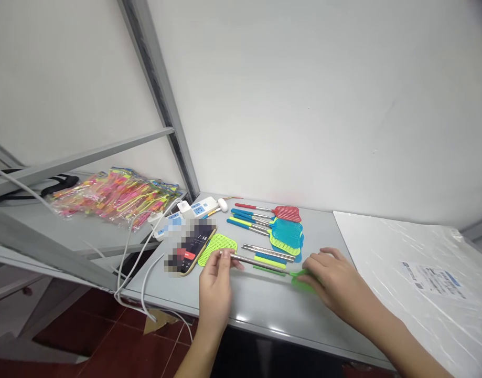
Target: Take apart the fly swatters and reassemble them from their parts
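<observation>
My left hand [217,281] pinches the near-left end of a metal rod [256,262] between thumb and fingers. At the rod's other end, my right hand [327,275] is closed on a green fly swatter head [301,282], which it partly hides. Just behind the rod lie bare metal rods [266,252], a yellow handle [270,262] and a green handle [269,271]. Left of them rests a loose lime swatter head [221,247]. Farther back, several whole swatters lie side by side, with a red head [287,213] and a blue head [287,233] on show.
A phone [193,247] and white power strips [199,209] with cables stand at the left. Bagged colourful items [118,197] are piled on the left shelf. A large white plastic-wrapped panel [390,252] covers the right side. The grey table's front edge [272,332] is close.
</observation>
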Motion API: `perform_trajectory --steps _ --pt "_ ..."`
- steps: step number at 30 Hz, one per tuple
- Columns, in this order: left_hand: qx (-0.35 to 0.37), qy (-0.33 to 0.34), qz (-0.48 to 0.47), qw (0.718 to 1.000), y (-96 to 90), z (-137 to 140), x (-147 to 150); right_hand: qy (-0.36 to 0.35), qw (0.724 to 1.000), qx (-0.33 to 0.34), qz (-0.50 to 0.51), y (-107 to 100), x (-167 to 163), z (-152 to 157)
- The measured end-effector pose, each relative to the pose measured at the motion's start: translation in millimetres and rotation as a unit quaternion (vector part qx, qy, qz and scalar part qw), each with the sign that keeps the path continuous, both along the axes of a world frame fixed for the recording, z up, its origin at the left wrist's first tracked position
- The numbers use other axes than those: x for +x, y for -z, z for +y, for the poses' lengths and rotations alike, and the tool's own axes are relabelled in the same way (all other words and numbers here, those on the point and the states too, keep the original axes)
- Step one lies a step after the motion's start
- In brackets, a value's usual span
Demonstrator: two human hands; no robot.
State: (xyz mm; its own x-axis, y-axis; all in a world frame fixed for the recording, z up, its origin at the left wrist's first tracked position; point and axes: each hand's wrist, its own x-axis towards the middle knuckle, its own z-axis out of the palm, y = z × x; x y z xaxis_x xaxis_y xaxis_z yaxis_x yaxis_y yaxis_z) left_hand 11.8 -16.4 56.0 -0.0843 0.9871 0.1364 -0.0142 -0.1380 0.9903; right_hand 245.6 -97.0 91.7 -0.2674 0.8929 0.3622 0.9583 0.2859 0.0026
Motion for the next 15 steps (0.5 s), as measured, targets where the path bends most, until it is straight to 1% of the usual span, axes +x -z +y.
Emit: perform_trajectory --steps 1,2,3,4,5,7,8,9,11,13,15 --pt "0.05 -0.042 0.083 0.994 -1.9 0 -2 -0.003 1.0 -0.02 0.007 0 2 0" --pt "0.108 -0.084 0.177 0.975 -4.4 -1 -2 -0.001 0.999 -0.042 0.011 1 3 1" --pt "0.166 -0.11 0.271 0.942 -7.5 -3 -1 0.004 0.998 -0.061 0.012 1 3 2" --pt "0.22 -0.109 0.355 0.902 -10.7 -6 2 0.008 0.997 -0.074 0.013 1 2 4" --pt "0.263 -0.078 0.425 0.863 -13.5 -10 6 0.008 0.997 -0.081 0.014 1 0 6" --pt "0.322 0.041 0.511 0.796 -16.9 -16 16 -0.007 0.996 -0.084 0.008 0 -4 9" --pt "0.335 0.098 0.535 0.77 -17.0 -18 22 -0.017 0.997 -0.078 -0.002 -1 -6 11" --pt "0.339 0.139 0.55 0.75 -16.1 -19 26 -0.025 0.997 -0.07 -0.017 -2 -7 12" --pt "0.331 0.179 0.57 0.73 -12.7 -20 32 -0.036 0.996 -0.062 -0.046 -4 -9 14" --pt "0.323 0.201 0.578 0.722 -9.0 -21 34 -0.042 0.994 -0.074 -0.065 -6 -9 16" --pt "0.316 0.221 0.579 0.719 -6.4 -23 33 -0.046 0.991 -0.1 -0.077 -6 -8 17"
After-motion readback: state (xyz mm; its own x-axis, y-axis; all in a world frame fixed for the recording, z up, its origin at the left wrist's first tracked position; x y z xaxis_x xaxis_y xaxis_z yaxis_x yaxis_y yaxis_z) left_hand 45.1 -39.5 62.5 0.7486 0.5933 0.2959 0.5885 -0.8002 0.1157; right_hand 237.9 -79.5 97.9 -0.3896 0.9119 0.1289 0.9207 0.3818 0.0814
